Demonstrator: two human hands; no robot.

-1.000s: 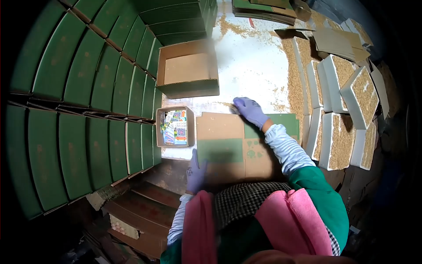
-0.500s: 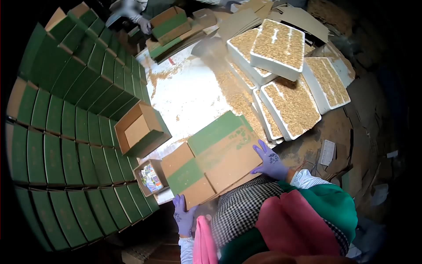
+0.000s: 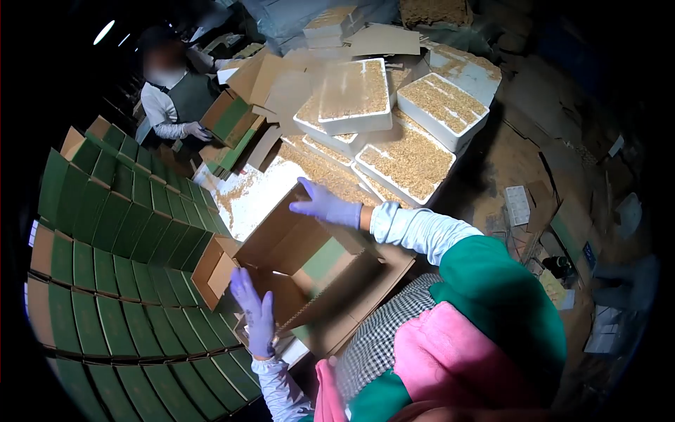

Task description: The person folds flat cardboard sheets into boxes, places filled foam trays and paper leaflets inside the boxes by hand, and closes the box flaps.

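Observation:
A brown cardboard box (image 3: pixel 281 239), partly green, stands opened up in front of me, its open side facing me. At its left end is my left hand (image 3: pixel 254 320) in a purple glove, fingers long against the edge and thumb apart on the inner side. My right hand (image 3: pixel 329 207), also gloved, holds the far upper corner between thumb and fingers. Flat cardboard (image 3: pixel 373 295) lies under the box, close to my checked apron. A smaller open box (image 3: pixel 211 271) sits just left of my left hand. The box's lower right part is blurred.
Stacked green boxes (image 3: pixel 105 267) fill the left side. White foam trays (image 3: pixel 408 169) of brown grain-like material are piled beyond my right hand. Across the white table (image 3: pixel 271 186) a co-worker (image 3: pixel 176 105) handles a green and brown box (image 3: pixel 228 119).
The flat cardboard from before has become an opened box. My right hand has moved up and left to its far corner; my left hand has moved left. The view has tilted up, showing the co-worker.

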